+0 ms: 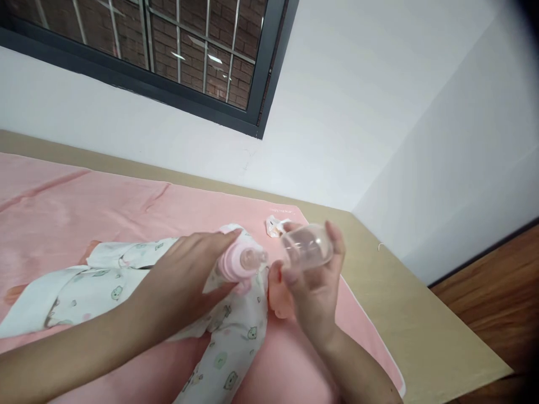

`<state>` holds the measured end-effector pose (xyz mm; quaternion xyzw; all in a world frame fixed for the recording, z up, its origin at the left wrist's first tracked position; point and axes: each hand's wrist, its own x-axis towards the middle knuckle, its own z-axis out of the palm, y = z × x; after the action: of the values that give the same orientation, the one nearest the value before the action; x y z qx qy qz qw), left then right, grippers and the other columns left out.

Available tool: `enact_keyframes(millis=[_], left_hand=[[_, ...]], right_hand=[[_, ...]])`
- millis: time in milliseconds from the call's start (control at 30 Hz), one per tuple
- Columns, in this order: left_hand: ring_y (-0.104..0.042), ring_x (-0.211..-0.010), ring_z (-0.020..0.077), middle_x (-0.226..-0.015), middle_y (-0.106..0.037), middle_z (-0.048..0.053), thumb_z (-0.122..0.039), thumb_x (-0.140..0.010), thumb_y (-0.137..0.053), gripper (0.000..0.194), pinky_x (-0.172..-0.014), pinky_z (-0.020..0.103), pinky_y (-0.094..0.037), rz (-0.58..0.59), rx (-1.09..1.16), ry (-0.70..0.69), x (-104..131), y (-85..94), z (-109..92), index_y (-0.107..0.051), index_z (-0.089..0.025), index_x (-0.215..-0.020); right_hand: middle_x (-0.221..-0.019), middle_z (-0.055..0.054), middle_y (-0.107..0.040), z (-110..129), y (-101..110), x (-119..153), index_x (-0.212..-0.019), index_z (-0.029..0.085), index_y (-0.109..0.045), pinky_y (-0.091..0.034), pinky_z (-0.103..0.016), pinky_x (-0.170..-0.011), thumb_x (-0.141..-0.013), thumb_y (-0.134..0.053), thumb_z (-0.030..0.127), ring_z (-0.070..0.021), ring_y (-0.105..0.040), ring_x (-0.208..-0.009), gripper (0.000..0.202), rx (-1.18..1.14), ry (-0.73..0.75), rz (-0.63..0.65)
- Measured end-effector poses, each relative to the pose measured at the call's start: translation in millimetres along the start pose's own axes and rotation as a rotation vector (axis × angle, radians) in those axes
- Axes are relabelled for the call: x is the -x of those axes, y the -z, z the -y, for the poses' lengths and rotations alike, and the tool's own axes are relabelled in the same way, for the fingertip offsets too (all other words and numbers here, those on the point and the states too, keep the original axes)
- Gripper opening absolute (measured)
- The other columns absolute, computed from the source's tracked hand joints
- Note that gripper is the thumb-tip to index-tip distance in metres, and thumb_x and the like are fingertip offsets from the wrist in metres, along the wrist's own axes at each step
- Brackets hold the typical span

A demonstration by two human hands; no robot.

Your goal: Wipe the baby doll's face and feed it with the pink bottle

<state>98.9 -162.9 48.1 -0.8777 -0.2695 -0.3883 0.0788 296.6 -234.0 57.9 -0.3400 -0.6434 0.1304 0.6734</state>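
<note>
A small baby bottle (231,264) with a pink collar and a clear nipple is held in my left hand (189,269), tilted with its nipple toward the right. My right hand (315,286) grips a clear plastic cap (307,247), slightly blurred, a short gap from the nipple. Beneath both hands lies a doll in white printed clothes (236,336). Its head (280,294) shows partly between my hands, and the rest of the head is hidden behind my right hand.
A pink cloth (122,207) covers much of the wooden table (379,286). A small crumpled white wrapper (273,225) lies beyond my right hand. Behind are a white wall and a barred window (202,50); brown wood panelling (492,297) stands at the right.
</note>
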Motion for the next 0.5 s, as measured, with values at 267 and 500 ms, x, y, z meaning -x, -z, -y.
enact_keyframes(millis=[267, 500], left_hand=[[-0.061, -0.096, 0.0246, -0.124, -0.059, 0.006, -0.036, -0.083, -0.065, 0.052, -0.082, 0.034, -0.049, 0.082, 0.081, 0.483, -33, 21.2, 61, -0.046, -0.019, -0.129], [-0.064, -0.091, 0.0268, -0.109, -0.065, 0.009, -0.045, -0.087, -0.056, 0.051, -0.074, 0.035, -0.051, 0.130, -0.043, 0.688, -23, 1.0, 138, -0.043, -0.013, -0.125]], right_hand=[[-0.133, -0.014, -0.052, -105, 87, -63, -0.141, 0.024, -0.022, -0.047, -0.043, -0.103, -0.077, -0.064, 0.037, -0.0213, -0.055, -0.122, 0.077, 0.250, -0.152, -0.397], [-0.110, -0.012, -0.064, -221, 146, -26, -0.119, 0.019, -0.046, -0.054, -0.036, -0.084, -0.065, -0.066, 0.037, -0.0224, -0.063, -0.095, 0.060, 0.600, -0.564, -0.308]])
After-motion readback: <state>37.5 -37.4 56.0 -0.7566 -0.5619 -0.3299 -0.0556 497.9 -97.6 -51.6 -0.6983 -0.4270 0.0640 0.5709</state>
